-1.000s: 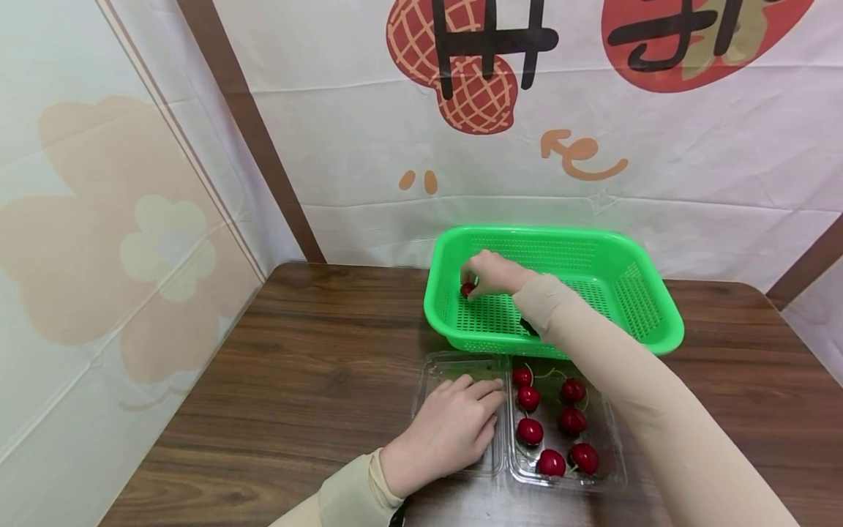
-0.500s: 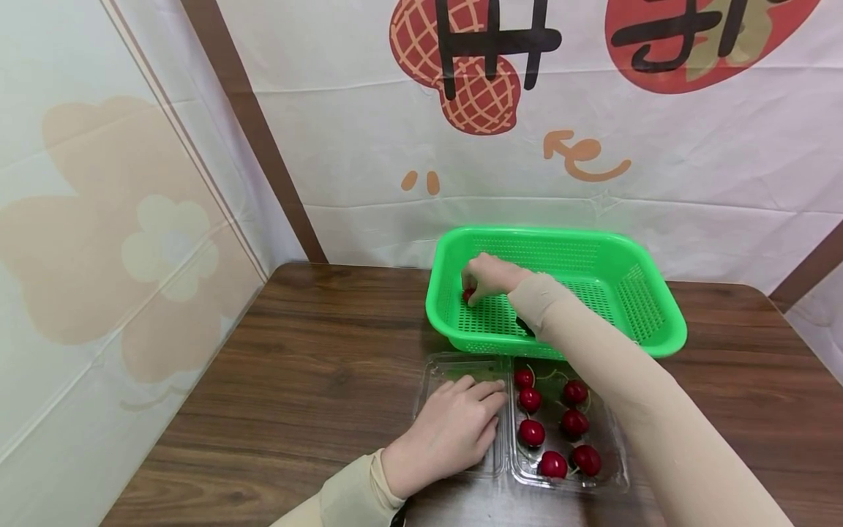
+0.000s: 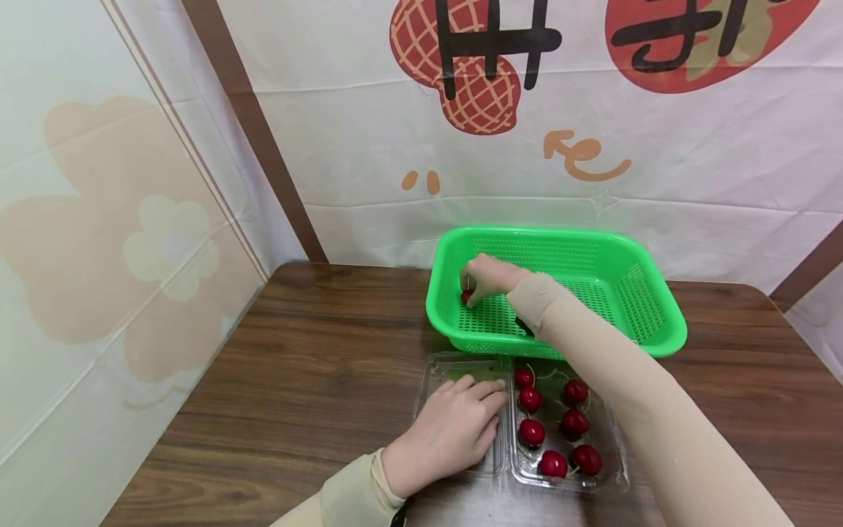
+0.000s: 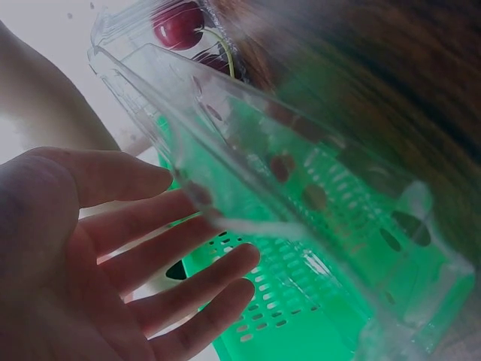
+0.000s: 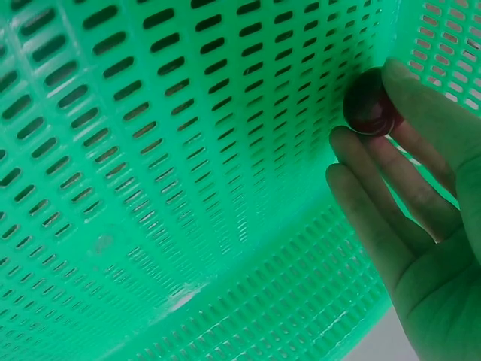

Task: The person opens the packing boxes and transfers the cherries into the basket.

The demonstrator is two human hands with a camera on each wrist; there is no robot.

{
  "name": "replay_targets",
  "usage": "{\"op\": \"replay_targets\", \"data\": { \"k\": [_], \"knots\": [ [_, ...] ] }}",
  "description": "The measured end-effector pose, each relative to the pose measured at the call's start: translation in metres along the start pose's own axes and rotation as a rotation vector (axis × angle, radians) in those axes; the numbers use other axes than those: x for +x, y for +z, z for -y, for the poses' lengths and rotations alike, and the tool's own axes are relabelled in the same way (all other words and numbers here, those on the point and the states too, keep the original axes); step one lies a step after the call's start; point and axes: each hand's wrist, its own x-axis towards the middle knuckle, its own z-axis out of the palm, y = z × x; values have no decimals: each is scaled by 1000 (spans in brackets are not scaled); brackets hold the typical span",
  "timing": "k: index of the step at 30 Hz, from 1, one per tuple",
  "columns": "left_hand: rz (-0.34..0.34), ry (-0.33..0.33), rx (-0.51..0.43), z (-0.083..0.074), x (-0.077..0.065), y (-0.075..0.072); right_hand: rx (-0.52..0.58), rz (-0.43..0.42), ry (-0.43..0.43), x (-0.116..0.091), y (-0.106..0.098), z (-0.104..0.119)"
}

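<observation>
Inside the left end of a green plastic basket [image 3: 596,289], my right hand [image 3: 490,274] pinches a dark red cherry [image 5: 368,101] between thumb and fingers. The right wrist view puts that cherry close to the slotted basket floor. My left hand [image 3: 451,432] lies over the lid half [image 3: 435,373] of a clear plastic clamshell box, its fingers fairly straight and near the hinge. In the left wrist view those fingers [image 4: 218,274] reach toward the clear plastic edge. Several cherries [image 3: 531,432] with thin stems sit in the box's right half [image 3: 612,468].
The basket stands at the back of the brown wooden table [image 3: 296,380], directly behind the clamshell box. A printed white cloth [image 3: 356,132] hangs behind the table, with another at its left side. The right forearm [image 3: 626,373] crosses above the basket's front rim.
My right hand shifts only slightly within the left end of the basket, staying around the cherry. The left hand keeps its place on the lid half.
</observation>
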Motion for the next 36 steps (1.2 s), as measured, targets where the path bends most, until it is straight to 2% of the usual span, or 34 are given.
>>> {"op": "replay_targets", "data": {
  "k": [23, 36],
  "knots": [
    [1, -1, 5, 0, 0, 1, -16, 20, 52, -3, -8, 6],
    [3, -1, -4, 0, 0, 1, -74, 22, 38, -15, -26, 12]
  ]
}}
